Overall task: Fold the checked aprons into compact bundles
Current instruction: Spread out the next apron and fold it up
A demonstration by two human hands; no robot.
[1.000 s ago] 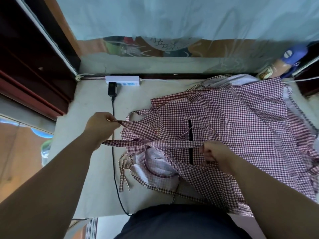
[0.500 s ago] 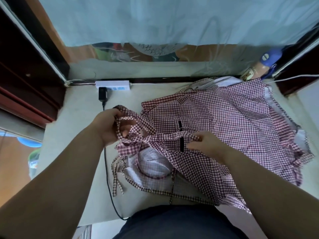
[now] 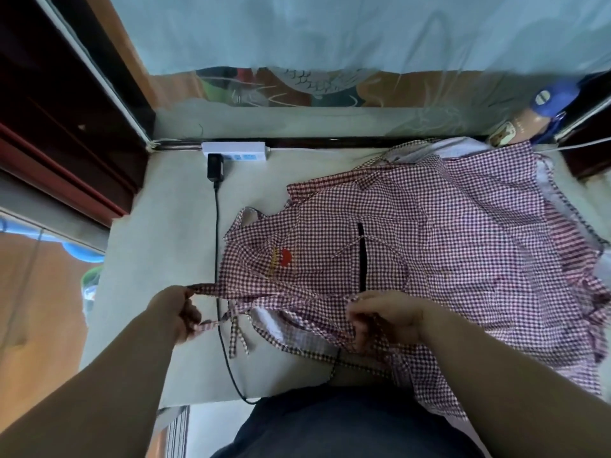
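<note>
A red-and-white checked apron (image 3: 429, 246) lies spread over the right half of the pale table (image 3: 158, 246), with a red logo and a black pocket stripe facing up. More checked cloth lies underneath it, and its ties hang out at the near left. My left hand (image 3: 175, 312) grips the apron's left corner and a strap, pulled out to the left. My right hand (image 3: 386, 319) pinches the apron's near edge, with the fingers curled into the fabric.
A white power strip (image 3: 236, 150) sits at the table's far edge; a black plug and cable (image 3: 218, 259) run down past my left hand. A bottle with a blue cap (image 3: 542, 110) lies at the far right corner. Dark wooden furniture stands to the left.
My left hand has pulled the apron's corner out to the left and nearer to me, which flattened the bunched bib and exposed the red logo. My right hand has shifted to the near edge.
</note>
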